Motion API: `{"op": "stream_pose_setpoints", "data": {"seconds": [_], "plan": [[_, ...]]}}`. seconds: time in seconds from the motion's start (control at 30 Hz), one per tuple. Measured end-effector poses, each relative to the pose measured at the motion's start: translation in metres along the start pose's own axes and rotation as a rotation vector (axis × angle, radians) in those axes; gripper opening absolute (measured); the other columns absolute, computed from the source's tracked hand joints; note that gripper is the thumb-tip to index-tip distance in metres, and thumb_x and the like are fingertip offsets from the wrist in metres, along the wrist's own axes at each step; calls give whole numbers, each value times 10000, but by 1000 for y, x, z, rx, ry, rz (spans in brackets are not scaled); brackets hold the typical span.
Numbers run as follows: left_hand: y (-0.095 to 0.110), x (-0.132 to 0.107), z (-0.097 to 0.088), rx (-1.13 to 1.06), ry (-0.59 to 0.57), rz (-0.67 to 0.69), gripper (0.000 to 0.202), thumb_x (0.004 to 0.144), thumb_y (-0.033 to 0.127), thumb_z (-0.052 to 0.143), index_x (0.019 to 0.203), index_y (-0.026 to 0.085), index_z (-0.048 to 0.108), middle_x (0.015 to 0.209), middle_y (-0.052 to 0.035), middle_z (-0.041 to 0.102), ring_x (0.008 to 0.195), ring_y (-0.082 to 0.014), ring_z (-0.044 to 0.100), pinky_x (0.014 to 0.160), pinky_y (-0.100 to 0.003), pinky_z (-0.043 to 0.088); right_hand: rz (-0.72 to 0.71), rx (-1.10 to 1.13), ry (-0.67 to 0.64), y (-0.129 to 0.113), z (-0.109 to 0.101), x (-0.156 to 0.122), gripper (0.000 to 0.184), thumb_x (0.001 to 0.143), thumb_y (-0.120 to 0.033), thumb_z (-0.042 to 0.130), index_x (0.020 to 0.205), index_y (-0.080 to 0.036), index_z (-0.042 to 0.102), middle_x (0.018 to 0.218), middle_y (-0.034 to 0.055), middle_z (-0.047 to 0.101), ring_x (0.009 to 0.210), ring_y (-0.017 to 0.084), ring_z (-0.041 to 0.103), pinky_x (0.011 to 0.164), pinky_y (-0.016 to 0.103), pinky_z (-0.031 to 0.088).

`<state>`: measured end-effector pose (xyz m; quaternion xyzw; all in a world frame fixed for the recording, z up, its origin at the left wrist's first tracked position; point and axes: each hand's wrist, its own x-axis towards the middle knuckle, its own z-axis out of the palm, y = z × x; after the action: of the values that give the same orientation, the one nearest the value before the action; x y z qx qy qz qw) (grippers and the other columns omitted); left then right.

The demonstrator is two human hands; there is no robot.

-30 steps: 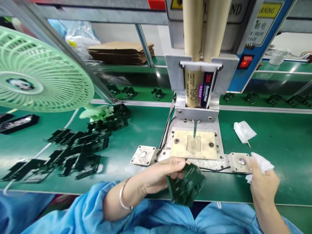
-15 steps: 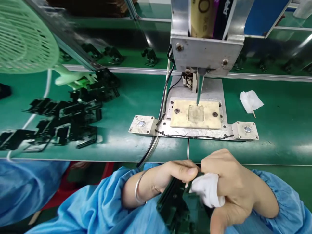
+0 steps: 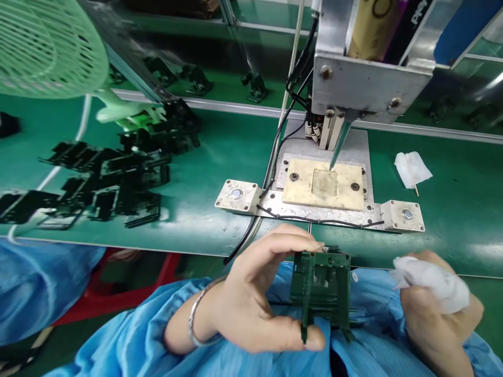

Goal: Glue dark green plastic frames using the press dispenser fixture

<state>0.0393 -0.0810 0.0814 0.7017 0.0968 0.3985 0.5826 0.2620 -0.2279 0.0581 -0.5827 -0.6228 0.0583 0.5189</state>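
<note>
My left hand (image 3: 267,293) grips a dark green plastic part (image 3: 324,288) by its upper and lower edges, over my lap just in front of the bench edge. The part has slots, ribs and a tilted bar across it. Off to the right, my right hand (image 3: 440,314) is closed around a crumpled white cloth or tissue (image 3: 432,283), apart from the part. Beyond both hands stands a press-like fixture with a cream plate (image 3: 291,191) that has a square recess. A thin nozzle (image 3: 341,141) points down at that recess.
Several dark parts (image 3: 106,183) lie piled at the left beside a green fan (image 3: 51,52). Button blocks (image 3: 238,196) flank the fixture. A white tissue on a stick (image 3: 412,168) lies at right. More parts (image 3: 254,86) sit along the back strip. A blue sleeve (image 3: 43,288) shows at left.
My right hand has drawn away to the right with the white cloth. My left hand has raised and turned the green part. The view has tilted slightly.
</note>
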Motion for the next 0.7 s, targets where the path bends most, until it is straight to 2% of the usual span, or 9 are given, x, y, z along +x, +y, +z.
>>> {"op": "stream_pose_setpoints", "data": {"seconds": [0.07, 0.13, 0.23, 0.3, 0.4, 0.5, 0.6, 0.7], "plan": [[-2, 1, 1, 59, 14, 93, 659, 677, 295, 862, 1246, 178, 552, 1042, -104, 601, 945, -234, 603, 847, -356, 545, -105, -24, -64, -6, 7, 4, 209, 885, -154, 624, 1094, -145, 618, 902, 88, 585, 688, 224, 572, 527, 337, 435], [-2, 4, 2, 78, 0, 144, 648, 676, 272, 865, 1229, 151, 551, 1033, -107, 605, 943, -231, 607, 857, -359, 549, -156, 14, -176, -16, 16, 14, 32, 887, -160, 634, 903, -143, 613, 708, 37, 554, 571, 186, 536, 460, 312, 373], [-1, 7, 4, 78, -24, 151, 622, 677, 256, 865, 1207, 148, 557, 1015, -109, 619, 918, -231, 623, 839, -369, 561, -116, 106, -305, -28, 26, 27, 206, 911, -147, 591, 721, -172, 517, 567, -16, 448, 456, 133, 428, 428, 293, 283], [0, 7, 5, 77, -25, 128, 607, 689, 263, 857, 1209, 168, 559, 1012, -104, 629, 898, -227, 630, 819, -369, 566, -188, 97, -370, -31, 27, 31, 284, 897, -92, 555, 645, -186, 464, 553, -11, 443, 463, 134, 432, 449, 298, 267], [0, 7, 5, 55, -6, 100, 623, 678, 277, 863, 1217, 191, 565, 1017, -94, 629, 900, -224, 626, 825, -364, 560, -218, 83, -380, -31, 25, 34, 282, 865, -61, 568, 638, -186, 456, 564, -1, 462, 475, 138, 446, 464, 300, 274], [-1, 6, 4, 18, 5, 54, 636, 674, 312, 863, 1229, 207, 570, 1016, -86, 616, 903, -222, 615, 823, -357, 555, -152, 75, -304, -28, 27, 37, 193, 906, -176, 606, 741, -171, 507, 571, -25, 421, 450, 125, 402, 445, 291, 271], [-2, 6, 4, -26, 8, -35, 624, 679, 349, 853, 1226, 233, 576, 1024, -83, 612, 892, -219, 610, 796, -343, 550, -194, 69, -238, -23, 34, 40, 299, 971, -380, 576, 771, -173, 497, 600, -29, 389, 453, 124, 376, 440, 294, 240], [-3, 7, 5, -71, -4, -71, 647, 658, 355, 864, 1225, 239, 576, 1013, -82, 618, 880, -220, 613, 784, -334, 543, -203, 102, -254, -20, 41, 44, 443, 1000, -546, 477, 763, -171, 496, 640, -13, 402, 494, 134, 399, 467, 301, 253]]}}
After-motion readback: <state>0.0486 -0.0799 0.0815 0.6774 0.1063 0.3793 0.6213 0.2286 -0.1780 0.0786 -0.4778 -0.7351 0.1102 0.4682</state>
